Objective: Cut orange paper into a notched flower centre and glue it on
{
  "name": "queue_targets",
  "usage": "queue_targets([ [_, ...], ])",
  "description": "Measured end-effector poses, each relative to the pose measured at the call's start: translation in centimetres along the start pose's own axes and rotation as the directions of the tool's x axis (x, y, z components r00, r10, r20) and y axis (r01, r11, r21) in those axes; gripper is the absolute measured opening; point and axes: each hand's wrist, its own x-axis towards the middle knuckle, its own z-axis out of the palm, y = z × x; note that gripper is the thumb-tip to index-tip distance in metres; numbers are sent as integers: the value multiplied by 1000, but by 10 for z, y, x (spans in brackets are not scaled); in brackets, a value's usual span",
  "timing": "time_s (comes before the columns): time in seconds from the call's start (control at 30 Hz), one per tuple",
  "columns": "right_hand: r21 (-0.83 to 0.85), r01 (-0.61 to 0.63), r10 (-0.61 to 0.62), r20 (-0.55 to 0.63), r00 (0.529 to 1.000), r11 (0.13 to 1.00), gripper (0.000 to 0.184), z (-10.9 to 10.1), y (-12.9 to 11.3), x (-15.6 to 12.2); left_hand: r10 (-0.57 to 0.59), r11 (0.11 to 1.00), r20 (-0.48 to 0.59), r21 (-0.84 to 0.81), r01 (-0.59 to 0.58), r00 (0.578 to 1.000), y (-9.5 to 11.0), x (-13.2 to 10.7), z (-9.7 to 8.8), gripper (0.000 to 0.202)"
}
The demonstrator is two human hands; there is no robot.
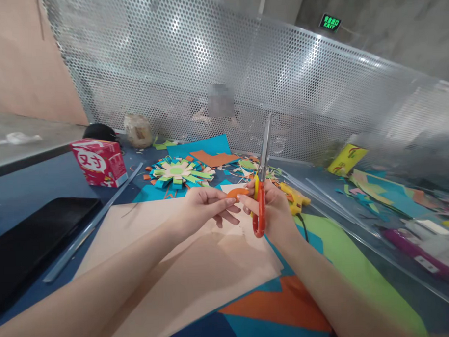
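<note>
Holding orange paper piece (237,193): small and curved, raised between my left hand (207,206) and my right hand (275,206), over the far part of the cream paper (148,215).
Left fingers: thumb and forefinger pinch its left end; the others curl loosely below.
Right fingers: the tips grasp its right side, while the same hand carries the red-handled scissors (261,206); I cannot tell how the fingers sit in the loops.
Blades: pointing upward, lying together, above the paper.
Paper's feel: I judge it light, fairly stiff yet easily creased, liable to tear if pulled.
Best hold: by its ends, fingertips only, with the steel kept off the curve.
Right side: a yellow glue gun (295,199) sits just beyond my right hand, with green paper (360,262) nearer.
Far side: a layered paper flower (176,171) lies beside a blue sheet (209,144), before the perforated metal screen (162,67).
Left side: a pink carton (99,163) stands beyond a black phone or tablet (39,244).
Near side: orange paper (277,304) overlaps blue.
</note>
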Motion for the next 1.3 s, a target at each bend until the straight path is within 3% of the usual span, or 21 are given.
queue_targets([
  [0.37,-41,-8,10,63,998,999,31,2,-2,0,50,979,32,198,-55,998,-4,2,-3,19],
  [0.57,-87,6,0,61,998,996,30,-3,-2,5,87,958,-5,275,-82,996,-7,5,-6,19],
  [0.8,-146,12,-1,76,997,989,30,-2,0,3,46,963,0,266,-45,999,-4,3,-4,19],
  [1.07,-225,139,-103,165,981,964,25,-6,8,9,76,947,-26,315,-64,997,-3,4,-7,13],
  [1.3,-251,168,-133,150,980,953,21,-9,2,7,105,910,18,401,-103,994,-13,10,-15,22],
])
